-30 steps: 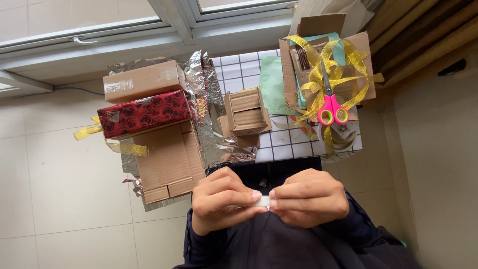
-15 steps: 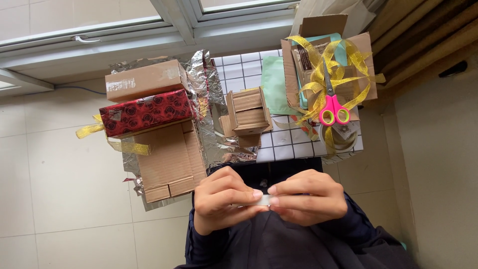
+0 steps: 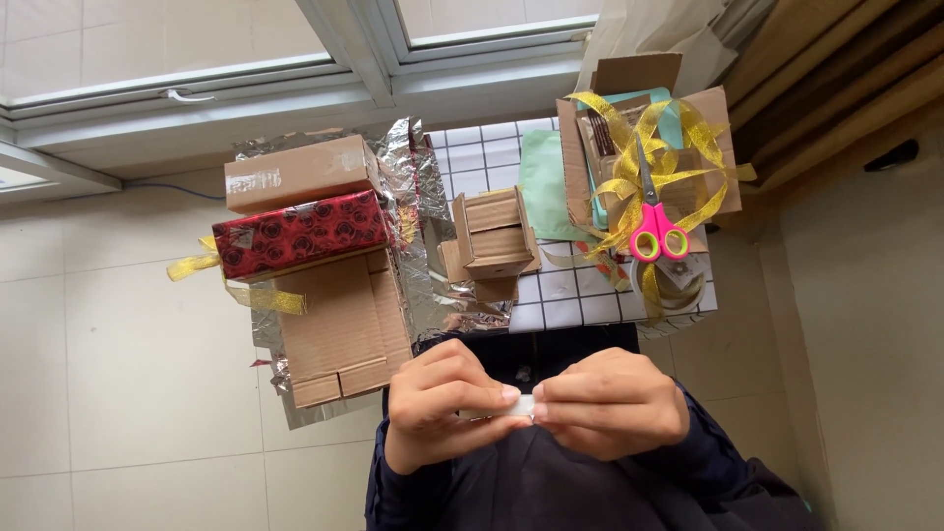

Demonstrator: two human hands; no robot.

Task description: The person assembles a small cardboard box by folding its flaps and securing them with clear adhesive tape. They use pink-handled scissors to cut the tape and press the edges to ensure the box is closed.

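My left hand (image 3: pixel 442 408) and my right hand (image 3: pixel 610 403) meet over my dark-clothed lap, fingertips pinching a small whitish strip of tape (image 3: pixel 518 405) between them. Both hands are closed on it, thumbs and forefingers touching at its ends. Just beyond the hands a small open cardboard box (image 3: pixel 495 238) rests on crinkled silver foil (image 3: pixel 413 246). Pink-handled scissors (image 3: pixel 656 228) lie on a tangle of gold ribbon (image 3: pixel 639 157) to the right.
A box wrapped in red rose-patterned paper (image 3: pixel 300 234) lies on flat cardboard (image 3: pixel 339 329) at the left, with a plain brown box (image 3: pixel 300 172) behind it. A white grid-patterned sheet (image 3: pixel 580 295) covers the work surface. A tape roll (image 3: pixel 678 280), green paper (image 3: pixel 546 182), tiled floor and a window frame surround them.
My hands have stayed together on the tape strip, with only small shifts of the fingers. Nothing else moved.
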